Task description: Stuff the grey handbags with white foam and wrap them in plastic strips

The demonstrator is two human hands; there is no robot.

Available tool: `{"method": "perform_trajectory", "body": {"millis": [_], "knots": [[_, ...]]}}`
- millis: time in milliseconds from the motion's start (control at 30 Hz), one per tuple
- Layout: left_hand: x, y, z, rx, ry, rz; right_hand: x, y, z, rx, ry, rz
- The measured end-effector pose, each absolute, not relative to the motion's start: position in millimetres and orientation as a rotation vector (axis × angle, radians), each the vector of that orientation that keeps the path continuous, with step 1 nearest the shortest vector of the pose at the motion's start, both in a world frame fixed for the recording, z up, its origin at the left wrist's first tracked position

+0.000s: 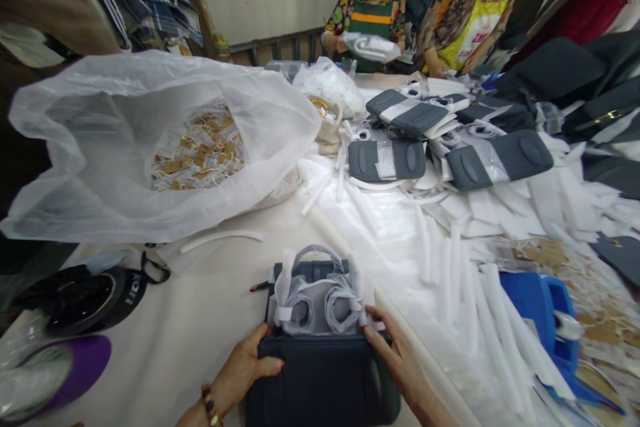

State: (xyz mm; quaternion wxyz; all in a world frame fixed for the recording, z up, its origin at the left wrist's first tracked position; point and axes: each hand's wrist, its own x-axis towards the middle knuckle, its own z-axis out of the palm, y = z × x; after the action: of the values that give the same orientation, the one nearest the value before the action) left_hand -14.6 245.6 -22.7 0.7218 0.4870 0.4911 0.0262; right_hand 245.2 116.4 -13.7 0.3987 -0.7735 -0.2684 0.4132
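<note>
A dark blue bag (320, 373) lies at the front edge of the table, with two rolls of wrapped strap (343, 303) and a wrapped handle on its far part. My left hand (245, 367) grips the bag's left side, thumb on the dark front panel, fingers partly hidden beneath. On the right side, my right hand (393, 353) holds the bag's edge beside the right strap roll, with thumb and fingers at the corner.
A large plastic sack (270, 127) of brown tags stands at back left. Wrapped dark bags (500, 160) and white foam strips (493, 340) cover the right. A blue container (540, 313), a purple visor (83, 367) and a black cap lie nearer. Two people work across the table.
</note>
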Motion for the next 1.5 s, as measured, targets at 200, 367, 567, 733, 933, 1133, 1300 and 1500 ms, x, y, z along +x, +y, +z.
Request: {"method": "perform_trajectory", "body": {"millis": [200, 367, 567, 733, 933, 1133, 1300, 1500], "knots": [[-19, 242, -23, 0.971, 1.076, 0.027, 262, 108, -7, -1.648, -0.474, 1.397], [-31, 233, -22, 1.037, 1.108, 0.057, 262, 88, -17, -1.630, -0.289, 1.385], [-25, 229, -14, 0.978, 1.318, 0.324, 232, 86, -24, -1.916, -0.452, 1.023], [-11, 254, -18, 1.328, 1.489, 0.333, 226, 88, -27, -1.943, -0.504, 0.936], [6, 267, -22, 1.525, 1.547, 0.224, 232, 83, -37, -1.943, -0.599, 0.929], [5, 265, -22, 1.577, 1.600, 0.087, 232, 79, -41, -1.938, -0.606, 0.985], [5, 268, -23, 1.543, 1.579, 0.134, 234, 77, -45, -1.953, -0.581, 0.944], [5, 267, -28, 1.440, 1.611, 0.224, 230, 80, -38, -1.953, -0.521, 0.972]]}}
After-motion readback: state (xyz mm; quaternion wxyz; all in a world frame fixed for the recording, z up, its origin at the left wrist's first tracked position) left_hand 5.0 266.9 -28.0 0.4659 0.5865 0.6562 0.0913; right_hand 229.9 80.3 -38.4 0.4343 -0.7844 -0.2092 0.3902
